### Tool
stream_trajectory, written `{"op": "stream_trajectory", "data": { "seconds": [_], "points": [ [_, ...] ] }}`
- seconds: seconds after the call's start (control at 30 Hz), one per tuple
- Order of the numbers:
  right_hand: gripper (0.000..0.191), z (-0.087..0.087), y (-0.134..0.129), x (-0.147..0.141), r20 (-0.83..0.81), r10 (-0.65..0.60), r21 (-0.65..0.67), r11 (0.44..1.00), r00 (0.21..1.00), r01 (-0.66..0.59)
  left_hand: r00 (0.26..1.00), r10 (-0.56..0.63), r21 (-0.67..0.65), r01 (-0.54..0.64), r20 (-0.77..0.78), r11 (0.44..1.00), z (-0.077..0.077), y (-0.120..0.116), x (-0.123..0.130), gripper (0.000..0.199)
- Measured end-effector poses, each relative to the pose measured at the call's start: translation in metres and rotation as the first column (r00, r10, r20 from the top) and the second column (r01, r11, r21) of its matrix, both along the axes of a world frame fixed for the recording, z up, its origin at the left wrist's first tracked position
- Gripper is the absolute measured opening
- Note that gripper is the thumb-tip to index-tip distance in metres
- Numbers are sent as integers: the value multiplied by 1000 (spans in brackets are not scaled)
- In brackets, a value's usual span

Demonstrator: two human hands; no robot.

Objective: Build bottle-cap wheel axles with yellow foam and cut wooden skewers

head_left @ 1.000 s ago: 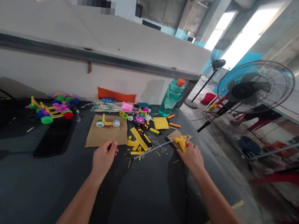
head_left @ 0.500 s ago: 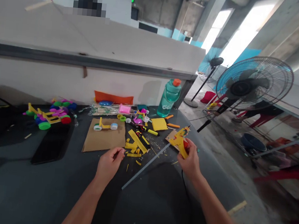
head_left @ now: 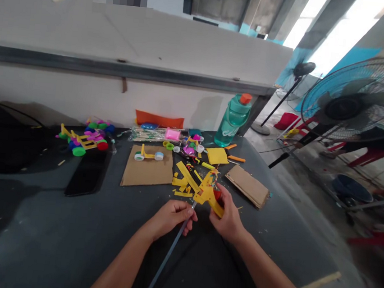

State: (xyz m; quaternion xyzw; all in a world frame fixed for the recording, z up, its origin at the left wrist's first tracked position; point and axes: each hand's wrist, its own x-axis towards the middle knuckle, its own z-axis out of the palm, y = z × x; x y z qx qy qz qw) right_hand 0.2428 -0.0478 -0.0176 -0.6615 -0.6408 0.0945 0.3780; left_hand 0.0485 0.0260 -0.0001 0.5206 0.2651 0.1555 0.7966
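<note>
**Hands.** The left hand (head_left: 171,219) is closed around a long grey glue stick (head_left: 169,255), whose upper end reaches the rear of the yellow glue gun (head_left: 209,195). The right hand (head_left: 228,220) grips the gun, which is held above the table (head_left: 287,243), just over the scraps.

**Hazards.** If the gun is hot, its nozzle may burn the fingers or drip onto the yellow foam scraps (head_left: 183,181). A misaligned stick may jam at the gun's inlet. Airflow from the fan (head_left: 348,104) may scatter light scraps.

**Surroundings.** A cardboard piece (head_left: 247,185) lies right of the hands. A cardboard sheet (head_left: 147,167) bears a small yellow model (head_left: 148,154). Beyond stands a teal bottle (head_left: 233,121) with an orange cap; its white marking is illegible. No other writing is readable.
</note>
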Motion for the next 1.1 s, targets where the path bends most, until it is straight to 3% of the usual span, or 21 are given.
{"op": "stream_trajectory", "data": {
  "seconds": [0.2, 0.33, 0.5, 0.7, 1.1],
  "points": [
    [64, 0, 6, -4, 45, -92, -280, 955, 995, 101, 998, -34, 23, 35, -45, 999, -2, -2, 3, 31],
    [56, -2, 5, -6, 157, -118, -328, 930, 981, 164, 997, -28, -23, 26, -72, 999, -3, -5, 8, 31],
    [42, 3, 2, -7, 291, -123, -268, 942, 949, 204, 992, 25, -81, -35, -123, 996, -5, -9, 15, 31],
    [45, 5, 0, -7, 407, -121, -152, 968, 906, 198, 995, 34, -117, -45, -95, 992, -8, -11, 16, 31],
    [47, -1, -3, -9, 356, -117, -19, 991, 927, 133, 993, 82, -92, -89, -80, 992, -9, -7, 13, 30]
  ]
}}
